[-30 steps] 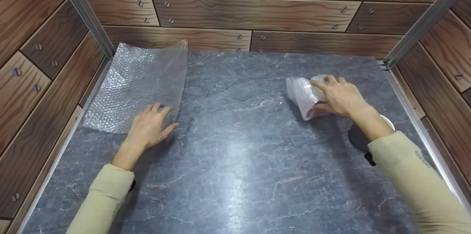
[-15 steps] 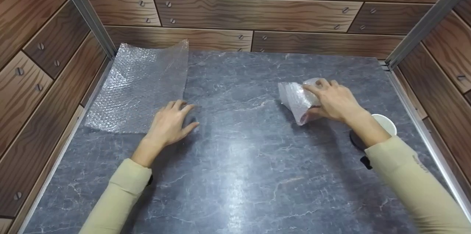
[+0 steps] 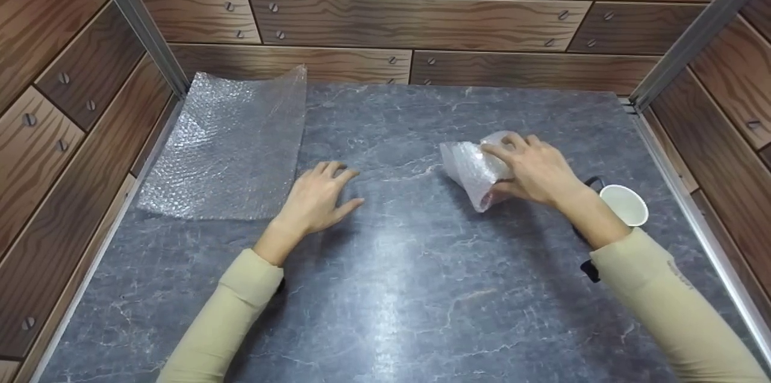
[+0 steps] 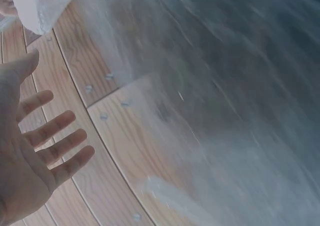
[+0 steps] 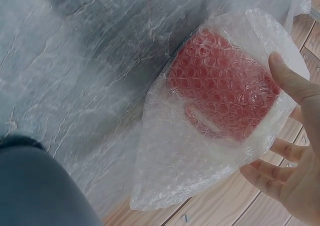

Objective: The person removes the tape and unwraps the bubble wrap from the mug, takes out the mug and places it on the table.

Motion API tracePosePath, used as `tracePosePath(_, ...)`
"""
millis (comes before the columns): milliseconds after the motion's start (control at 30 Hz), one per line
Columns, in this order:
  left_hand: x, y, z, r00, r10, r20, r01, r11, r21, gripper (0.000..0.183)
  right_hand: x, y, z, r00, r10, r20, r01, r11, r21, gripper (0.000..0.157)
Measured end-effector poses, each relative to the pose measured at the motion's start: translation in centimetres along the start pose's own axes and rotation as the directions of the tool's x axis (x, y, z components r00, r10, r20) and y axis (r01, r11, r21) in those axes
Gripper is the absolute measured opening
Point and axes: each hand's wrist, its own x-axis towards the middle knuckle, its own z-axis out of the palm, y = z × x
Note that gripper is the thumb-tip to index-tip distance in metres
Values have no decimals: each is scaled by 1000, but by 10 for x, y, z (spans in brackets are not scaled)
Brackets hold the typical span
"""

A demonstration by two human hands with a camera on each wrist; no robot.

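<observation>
My right hand grips a red mug wrapped in bubble wrap, holding it over the right half of the table. In the right wrist view the red mug shows through the bubbles, with its handle toward the lower side; thumb and fingers hold the wrap from the right. My left hand hovers near the middle of the table, fingers spread and holding nothing. Just left of it lies a flat sheet of bubble wrap. The left wrist view has the bare palm with the wrapped bundle at the top corner.
A dark mug with a white inside stands at the right, partly hidden behind my right forearm. Wood-patterned walls enclose the grey marbled table at the back and both sides, with metal posts at the corners.
My left hand has moved right, off the flat bubble wrap sheet toward the middle. My right hand has brought the wrapped mug left and slightly nearer, uncovering more of the dark mug.
</observation>
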Motion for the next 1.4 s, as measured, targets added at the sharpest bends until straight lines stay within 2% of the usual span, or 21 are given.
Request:
tracePosePath(367,26,25,18,997,77,10,-77,997,-33,58,-1,-13,3,996,-44,-73,47,998,36,78)
tracePosePath(800,56,51,33,985,172,-23,-173,982,-77,59,-3,-25,4,995,-47,-87,55,995,85,81)
tracePosePath(1133,70,68,33,977,209,-37,-212,974,-84,63,-3,-37,6,991,-74,-108,84,993,88,83)
tracePosePath(1400,75,75,31,970,242,-36,-244,964,-104,66,-2,-47,5,989,-91,-117,100,992,76,82)
